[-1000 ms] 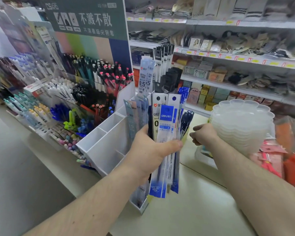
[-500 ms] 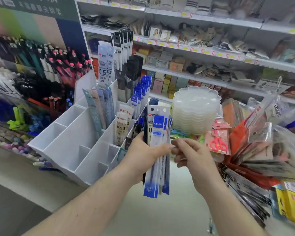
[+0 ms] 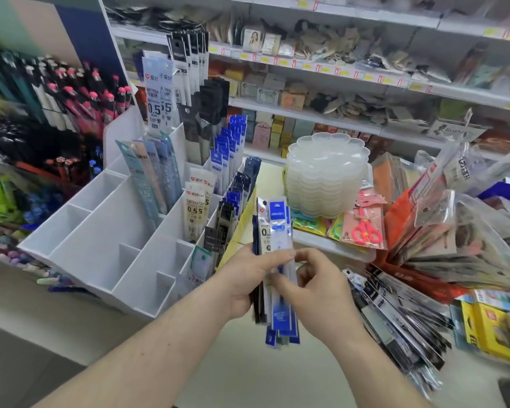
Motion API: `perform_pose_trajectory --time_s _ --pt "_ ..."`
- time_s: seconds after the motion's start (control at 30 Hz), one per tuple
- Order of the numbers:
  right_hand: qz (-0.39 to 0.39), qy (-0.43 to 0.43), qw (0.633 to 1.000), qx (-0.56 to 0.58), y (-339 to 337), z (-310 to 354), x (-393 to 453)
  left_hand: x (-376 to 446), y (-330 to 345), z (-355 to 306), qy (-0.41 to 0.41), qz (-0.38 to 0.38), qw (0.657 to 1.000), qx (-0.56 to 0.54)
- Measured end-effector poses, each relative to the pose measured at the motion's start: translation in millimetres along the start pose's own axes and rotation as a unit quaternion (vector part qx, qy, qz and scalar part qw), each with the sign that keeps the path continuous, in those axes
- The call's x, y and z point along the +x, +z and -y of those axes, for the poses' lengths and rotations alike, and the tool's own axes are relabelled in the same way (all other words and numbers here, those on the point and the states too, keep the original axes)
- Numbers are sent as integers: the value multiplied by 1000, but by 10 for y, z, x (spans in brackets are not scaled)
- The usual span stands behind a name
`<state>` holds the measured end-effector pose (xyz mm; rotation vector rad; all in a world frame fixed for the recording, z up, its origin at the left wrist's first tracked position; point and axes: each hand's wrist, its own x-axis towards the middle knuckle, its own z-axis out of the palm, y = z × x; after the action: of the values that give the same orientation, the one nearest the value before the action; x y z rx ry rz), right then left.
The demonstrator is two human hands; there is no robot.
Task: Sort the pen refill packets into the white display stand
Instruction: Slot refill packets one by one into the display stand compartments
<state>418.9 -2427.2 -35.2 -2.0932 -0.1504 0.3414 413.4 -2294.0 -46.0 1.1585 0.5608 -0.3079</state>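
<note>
Our left hand [image 3: 245,278] grips a bundle of packets [image 3: 274,260] upright, thumb laid across its front, just right of the stand [image 3: 100,240]. Our right hand [image 3: 315,284] pinches the front packet [image 3: 280,228], the blue-and-white one, with thumb and fingertips curled on its right edge, so both grips are closed on packets. The stand sits on the table [image 3: 248,375] to the left, its near-left slots bare, its far and right slots holding more refills [image 3: 195,213] standing on end. Left of the stand is a pen rack [image 3: 56,98]. Right of our hands a stack of clear trays [image 3: 327,175] stands far on the table, pink scissors [image 3: 365,231] lie in a packet just near it, and a heap of loose packs [image 3: 401,313] fans out to the near right. Shelves [image 3: 336,72] run across the far side.
</note>
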Motion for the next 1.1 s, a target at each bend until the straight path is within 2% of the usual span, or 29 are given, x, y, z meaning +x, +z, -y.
perform_pose_trajectory --time_s 0.1,0.23,0.37,0.57,0.77,0.9,1.1 --pt "10 22 995 101 -37 -14 34 -31 -68 -10 -6 17 1000 2" --pt "47 55 969 234 -43 69 26 -73 -138 -41 6 1 1000 -8" --pt "35 82 946 310 -37 104 39 -125 -191 -84 31 -23 999 -16" --pt "46 91 941 322 -6 177 26 -280 -217 -176 98 -78 992 13" --pt "14 77 918 390 -51 268 225 -491 -390 -337 214 -171 960 65" --pt "-4 74 905 419 -14 332 450 -587 -520 -435 232 -211 948 59" --pt "-29 44 924 378 72 432 764 -752 -716 -500 240 -252 936 54"
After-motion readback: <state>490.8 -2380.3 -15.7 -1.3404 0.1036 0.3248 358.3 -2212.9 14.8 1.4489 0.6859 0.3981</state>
